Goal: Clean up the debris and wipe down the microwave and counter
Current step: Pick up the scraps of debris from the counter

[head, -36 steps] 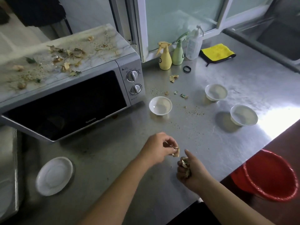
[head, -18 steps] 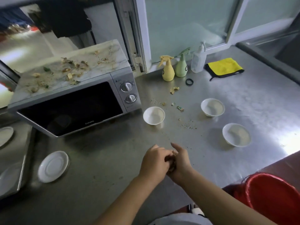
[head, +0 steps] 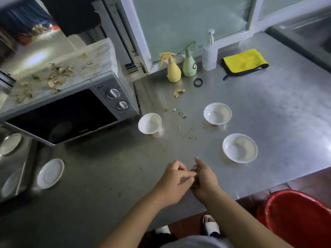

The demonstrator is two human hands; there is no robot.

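My left hand (head: 176,181) and my right hand (head: 206,179) meet low over the steel counter (head: 277,108), near its front edge. The right hand is cupped around dark collected debris (head: 195,184). The left hand's fingers reach into that palm, and no scrap shows in them. The silver microwave (head: 71,111) stands at the left, its top strewn with peels and crumbs (head: 57,76). More peel (head: 179,92), small bits (head: 181,114) and fine crumbs (head: 186,136) lie on the counter. A folded yellow cloth (head: 244,62) lies at the back right.
Three white bowls (head: 150,123) (head: 217,113) (head: 240,148) ring the crumbs. A yellow spray bottle (head: 172,69), green spray bottle (head: 189,66), pump bottle (head: 209,54) and black ring (head: 198,82) sit by the window. A saucer (head: 50,173) lies left; a red bin (head: 295,217) stands below right.
My left hand carried a pinched scrap over to the cupped right hand, and the hands closed together. The camera tilted up, so the counter sits lower in view.
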